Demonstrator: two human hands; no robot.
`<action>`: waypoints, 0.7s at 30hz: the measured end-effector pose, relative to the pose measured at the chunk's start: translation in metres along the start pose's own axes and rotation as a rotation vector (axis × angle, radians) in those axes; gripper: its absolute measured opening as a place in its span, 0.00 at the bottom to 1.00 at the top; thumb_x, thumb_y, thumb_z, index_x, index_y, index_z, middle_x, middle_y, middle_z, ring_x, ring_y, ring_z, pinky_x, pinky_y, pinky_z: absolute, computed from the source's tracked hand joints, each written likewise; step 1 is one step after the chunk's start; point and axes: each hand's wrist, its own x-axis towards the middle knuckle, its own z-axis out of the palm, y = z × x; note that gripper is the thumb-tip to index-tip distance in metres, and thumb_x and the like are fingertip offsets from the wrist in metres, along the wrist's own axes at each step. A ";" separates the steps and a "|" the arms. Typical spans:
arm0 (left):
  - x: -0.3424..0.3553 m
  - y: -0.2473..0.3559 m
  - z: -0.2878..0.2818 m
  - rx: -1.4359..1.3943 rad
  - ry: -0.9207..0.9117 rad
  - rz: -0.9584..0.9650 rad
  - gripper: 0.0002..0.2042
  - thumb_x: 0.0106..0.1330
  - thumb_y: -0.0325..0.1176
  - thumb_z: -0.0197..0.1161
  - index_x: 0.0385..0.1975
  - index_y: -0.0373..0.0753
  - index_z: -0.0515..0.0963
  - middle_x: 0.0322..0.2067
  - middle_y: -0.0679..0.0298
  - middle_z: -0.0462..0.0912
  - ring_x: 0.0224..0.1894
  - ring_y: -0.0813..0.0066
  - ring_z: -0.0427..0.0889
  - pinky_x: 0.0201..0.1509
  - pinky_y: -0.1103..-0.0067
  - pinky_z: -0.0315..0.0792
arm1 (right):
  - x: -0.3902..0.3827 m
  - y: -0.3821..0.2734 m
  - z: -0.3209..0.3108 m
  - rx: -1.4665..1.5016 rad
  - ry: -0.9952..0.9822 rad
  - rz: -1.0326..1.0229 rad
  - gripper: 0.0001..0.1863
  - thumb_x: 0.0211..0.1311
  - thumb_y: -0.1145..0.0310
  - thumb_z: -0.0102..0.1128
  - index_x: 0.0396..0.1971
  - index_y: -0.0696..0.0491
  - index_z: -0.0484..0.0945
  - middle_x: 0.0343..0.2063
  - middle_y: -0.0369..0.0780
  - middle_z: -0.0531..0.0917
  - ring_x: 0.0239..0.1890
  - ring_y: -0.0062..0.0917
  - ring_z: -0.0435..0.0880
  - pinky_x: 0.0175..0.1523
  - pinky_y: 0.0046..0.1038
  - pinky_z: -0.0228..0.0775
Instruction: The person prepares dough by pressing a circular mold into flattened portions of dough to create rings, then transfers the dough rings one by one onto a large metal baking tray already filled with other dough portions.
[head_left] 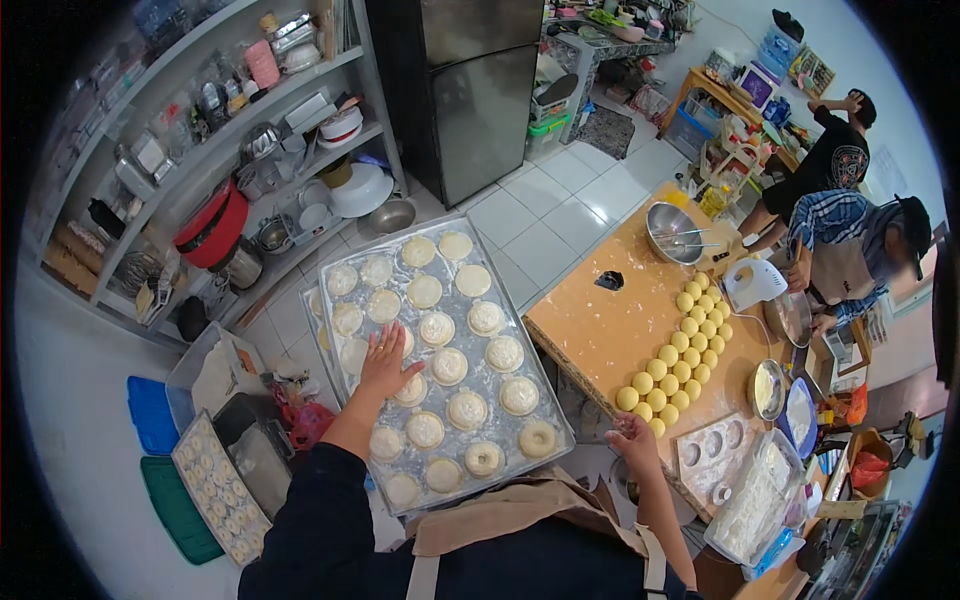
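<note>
My left hand [390, 365] lies with fingers spread on a metal tray [332, 273] of floured dough rounds, touching its surface among them. Some rounds [466, 409] are topped with flour, and a couple near the bottom are ring-shaped [484, 459]. My right hand [633, 440] is at the near edge of the wooden table [580, 330], fingers curled beside the lowest of several yellow dough balls [664, 385]. What it grips, if anything, I cannot make out.
Two people [820, 170] [860, 255] work at the right near a hand mixer [755, 282] and steel bowls [675, 235]. Shelves [230, 130] and a dark fridge [480, 120] stand behind. A smaller tray [220, 490] rests lower left; a ring mould board [710, 455] lies right.
</note>
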 end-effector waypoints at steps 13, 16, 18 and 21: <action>-0.004 0.002 0.004 -0.039 0.001 0.003 0.46 0.64 0.63 0.49 0.70 0.32 0.45 0.71 0.48 0.46 0.74 0.53 0.42 0.75 0.59 0.33 | 0.007 -0.006 0.013 -0.061 -0.006 -0.025 0.23 0.49 0.74 0.71 0.47 0.56 0.75 0.40 0.36 0.77 0.38 0.21 0.78 0.43 0.23 0.73; -0.003 -0.002 -0.002 -0.074 0.170 0.009 0.44 0.63 0.59 0.55 0.68 0.30 0.52 0.70 0.48 0.51 0.73 0.54 0.47 0.74 0.61 0.39 | 0.010 -0.028 0.049 -0.194 -0.059 -0.159 0.20 0.48 0.73 0.71 0.43 0.55 0.77 0.32 0.36 0.80 0.34 0.22 0.78 0.41 0.26 0.73; -0.001 -0.004 -0.015 -0.201 0.288 -0.024 0.42 0.61 0.54 0.60 0.67 0.30 0.54 0.69 0.48 0.54 0.72 0.53 0.50 0.74 0.61 0.42 | 0.008 -0.053 0.084 -0.383 -0.081 -0.327 0.17 0.47 0.73 0.70 0.40 0.54 0.78 0.29 0.38 0.81 0.30 0.26 0.79 0.39 0.28 0.74; -0.005 0.014 -0.037 -0.460 0.507 -0.057 0.36 0.55 0.40 0.70 0.62 0.33 0.63 0.64 0.47 0.63 0.67 0.49 0.59 0.69 0.61 0.52 | 0.023 -0.058 0.123 -0.611 -0.173 -0.527 0.14 0.45 0.75 0.67 0.36 0.53 0.79 0.30 0.41 0.81 0.32 0.34 0.80 0.39 0.33 0.74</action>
